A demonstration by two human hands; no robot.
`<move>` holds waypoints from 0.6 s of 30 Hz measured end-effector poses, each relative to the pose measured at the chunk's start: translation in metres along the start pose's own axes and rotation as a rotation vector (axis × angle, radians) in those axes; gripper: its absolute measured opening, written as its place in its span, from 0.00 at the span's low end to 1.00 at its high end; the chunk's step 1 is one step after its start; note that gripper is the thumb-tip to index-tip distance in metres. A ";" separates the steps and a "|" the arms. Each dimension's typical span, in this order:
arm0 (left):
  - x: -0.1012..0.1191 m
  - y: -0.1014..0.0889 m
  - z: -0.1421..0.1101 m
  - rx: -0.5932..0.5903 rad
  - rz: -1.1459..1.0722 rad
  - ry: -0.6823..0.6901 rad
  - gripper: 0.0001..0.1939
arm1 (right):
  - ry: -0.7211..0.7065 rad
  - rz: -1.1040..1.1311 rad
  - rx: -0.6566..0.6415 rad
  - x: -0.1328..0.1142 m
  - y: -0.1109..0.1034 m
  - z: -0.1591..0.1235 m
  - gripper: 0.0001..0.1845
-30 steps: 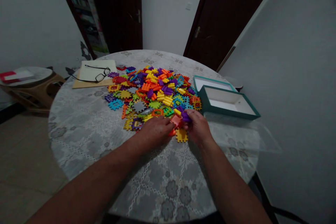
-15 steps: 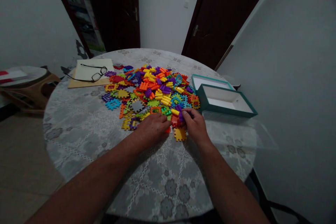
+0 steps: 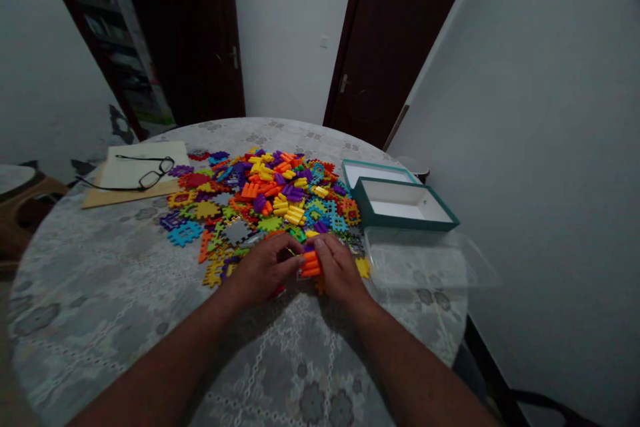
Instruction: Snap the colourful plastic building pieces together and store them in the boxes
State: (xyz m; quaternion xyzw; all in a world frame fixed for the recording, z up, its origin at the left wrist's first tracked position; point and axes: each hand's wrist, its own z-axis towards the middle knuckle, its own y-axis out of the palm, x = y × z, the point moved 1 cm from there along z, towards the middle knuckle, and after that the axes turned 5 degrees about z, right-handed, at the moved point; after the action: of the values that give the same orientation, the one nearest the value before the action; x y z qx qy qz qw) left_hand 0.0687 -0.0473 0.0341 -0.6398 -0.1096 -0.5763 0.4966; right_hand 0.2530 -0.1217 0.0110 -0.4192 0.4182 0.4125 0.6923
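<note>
Both my hands meet over the near edge of a heap of plastic building blocks (image 3: pixel 290 210). An orange ribbed building block (image 3: pixel 311 264) sits between them. My right hand (image 3: pixel 341 268) is closed on its right side, thumb along the top. The thumb and forefinger of my left hand (image 3: pixel 263 268) curve together and pinch at its left edge. A bit of purple block shows just behind the orange one, and I cannot tell whether it is joined to it. A yellow square block (image 3: pixel 363 267) lies to the right of my right hand.
An open green box (image 3: pixel 407 205) stands right of the heap, its lid (image 3: pixel 377 170) behind it. A clear plastic cover (image 3: pixel 415 263) lies in front of the box. Black glasses (image 3: pixel 150 178) rest on papers (image 3: pixel 120 170) at the left of the round table (image 3: pixel 95 287).
The view has shifted, and my hands have come closer together. The purple block at my right fingertips is now mostly hidden; an orange ribbed block shows between both hands.
</note>
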 end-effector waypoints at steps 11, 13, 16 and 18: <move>0.001 -0.006 -0.002 0.111 0.156 0.149 0.10 | 0.225 0.279 -0.297 -0.019 -0.001 -0.005 0.15; 0.002 -0.015 -0.003 0.167 0.197 0.215 0.14 | 0.232 0.238 -0.327 -0.034 -0.006 -0.005 0.13; -0.007 -0.036 -0.001 0.395 0.338 0.233 0.16 | 0.095 0.029 -0.285 -0.064 -0.027 0.015 0.11; -0.024 -0.052 0.003 0.546 0.448 0.174 0.14 | -0.059 -0.168 -0.242 -0.079 -0.049 0.048 0.10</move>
State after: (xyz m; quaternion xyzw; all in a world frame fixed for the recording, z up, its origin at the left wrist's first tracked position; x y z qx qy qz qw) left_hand 0.0258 -0.0097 0.0413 -0.4402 -0.0741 -0.4549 0.7706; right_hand 0.2844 -0.1102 0.1100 -0.5207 0.3086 0.4126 0.6807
